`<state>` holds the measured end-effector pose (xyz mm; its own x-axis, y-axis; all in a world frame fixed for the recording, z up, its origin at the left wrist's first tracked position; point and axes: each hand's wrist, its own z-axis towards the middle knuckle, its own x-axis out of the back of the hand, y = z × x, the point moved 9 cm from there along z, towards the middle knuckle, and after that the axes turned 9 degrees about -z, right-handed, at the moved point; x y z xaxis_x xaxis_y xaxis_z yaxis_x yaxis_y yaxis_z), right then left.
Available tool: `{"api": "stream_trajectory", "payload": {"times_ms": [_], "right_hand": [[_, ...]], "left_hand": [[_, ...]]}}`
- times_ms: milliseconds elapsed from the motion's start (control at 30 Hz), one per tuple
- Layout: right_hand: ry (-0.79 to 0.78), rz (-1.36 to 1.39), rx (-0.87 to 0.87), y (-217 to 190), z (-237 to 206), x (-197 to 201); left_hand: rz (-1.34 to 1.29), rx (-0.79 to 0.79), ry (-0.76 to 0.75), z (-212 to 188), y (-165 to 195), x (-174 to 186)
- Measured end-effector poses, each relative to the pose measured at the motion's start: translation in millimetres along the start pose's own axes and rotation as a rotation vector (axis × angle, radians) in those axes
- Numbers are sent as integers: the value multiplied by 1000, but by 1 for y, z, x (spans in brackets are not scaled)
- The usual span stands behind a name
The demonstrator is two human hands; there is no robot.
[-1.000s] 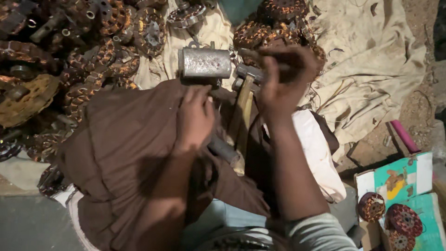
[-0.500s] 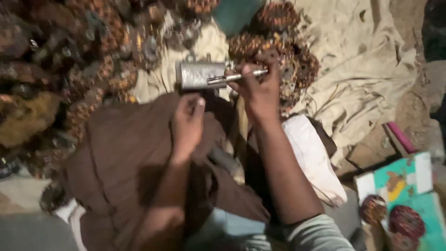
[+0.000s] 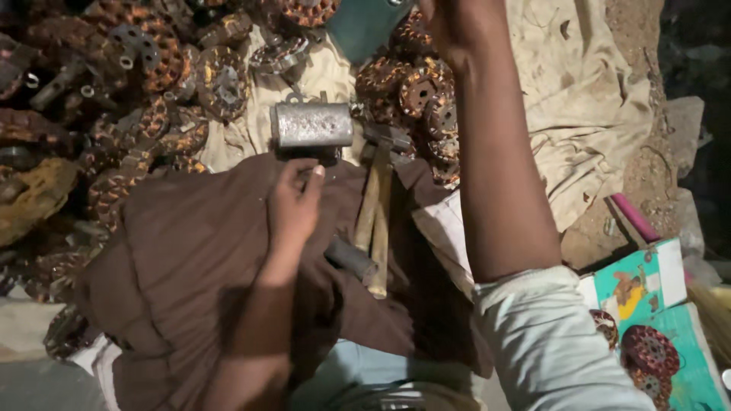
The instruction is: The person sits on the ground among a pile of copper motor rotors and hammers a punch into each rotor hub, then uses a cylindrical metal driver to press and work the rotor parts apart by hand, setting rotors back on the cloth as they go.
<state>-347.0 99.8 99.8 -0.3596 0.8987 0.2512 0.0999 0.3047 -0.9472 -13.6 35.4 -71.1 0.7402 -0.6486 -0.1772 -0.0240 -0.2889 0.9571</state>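
My left hand (image 3: 293, 202) rests on the brown cloth (image 3: 175, 266) over my lap. Its fingers are curled, with the tips just below a grey metal block (image 3: 312, 124). My right hand (image 3: 455, 23) is raised to the top edge of the view, beside a dark green object (image 3: 365, 27). Its fingers are cut off by the frame, so whatever it holds is hidden. A hammer with a wooden handle (image 3: 377, 217) lies between my arms, its head next to the block. A short dark metal cylinder (image 3: 352, 260) lies by the handle's lower end.
Several rusty, copper-wound round motor parts (image 3: 137, 91) are heaped at the left and top. A beige cloth (image 3: 579, 114) covers the ground on the right. A colourful box (image 3: 647, 281) at the lower right holds round wound parts (image 3: 651, 350). A pink stick (image 3: 630, 217) lies beside it.
My right hand, which held a thin metal rod at the block, has lifted up to the top edge. The left hand has shifted slightly toward the block.
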Motion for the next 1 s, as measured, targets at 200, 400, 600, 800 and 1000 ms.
{"api": "stream_trajectory", "payload": {"times_ms": [200,400,600,800,1000], "right_hand": [[-490,-844,474,85,-186,-51],[-905,-1307,279,207,-288,-76],[-1126,-1221,261,203,-276,-77],[-663,-297,318,131,-214,-19],[-76,-419,843,47,-187,-20]], "left_hand": [[-117,-43,-19,2,1,-6],[-209,-69,-45,3,-33,-13],[-205,-44,-25,9,-41,-6],[12,122,69,1,-14,8],[321,-373,100,18,110,47]]}}
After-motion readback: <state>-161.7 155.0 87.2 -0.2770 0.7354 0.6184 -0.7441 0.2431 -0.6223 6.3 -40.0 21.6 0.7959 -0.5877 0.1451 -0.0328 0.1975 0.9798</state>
